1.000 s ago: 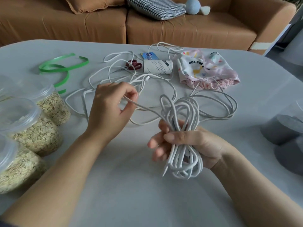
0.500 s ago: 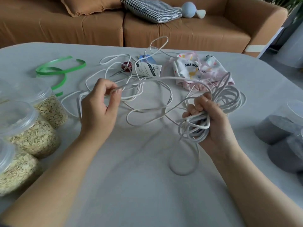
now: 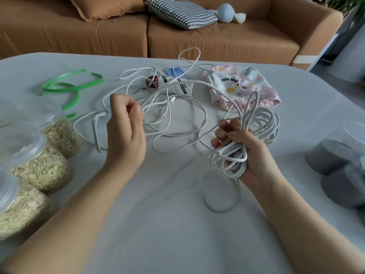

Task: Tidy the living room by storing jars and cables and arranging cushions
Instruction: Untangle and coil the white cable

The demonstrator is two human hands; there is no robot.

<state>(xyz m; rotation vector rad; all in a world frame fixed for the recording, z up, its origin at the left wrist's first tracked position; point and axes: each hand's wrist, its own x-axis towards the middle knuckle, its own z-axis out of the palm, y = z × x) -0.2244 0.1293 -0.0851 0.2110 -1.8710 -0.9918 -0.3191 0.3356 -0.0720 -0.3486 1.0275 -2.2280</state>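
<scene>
Cable (image 3: 227,159), white and long, is mostly gathered into a loose bundle of loops that your right grip (image 3: 254,153) holds, fingers curled round its middle. More loops stick out beyond the grip and one hangs below it over the desk (image 3: 177,224). From that bundle a strand arches up and across to your left grip (image 3: 126,133), which is narrow, thumb and fingertips pinching the strand. The two grips are well apart. Beyond and between them the rest of the cable lies in tangled loops on the desk, crossing a pair of scissors (image 3: 152,82) with red handles. To the left of your left grip stand three clear jars (image 3: 49,169) of flakes, with a green ribbon (image 3: 73,84) beyond them. Just beyond your right grip's outer loops lies a printed cloth pouch (image 3: 243,86). Far beyond both grips, a checked cushion (image 3: 181,12) lies on the brown sofa (image 3: 217,36).
</scene>
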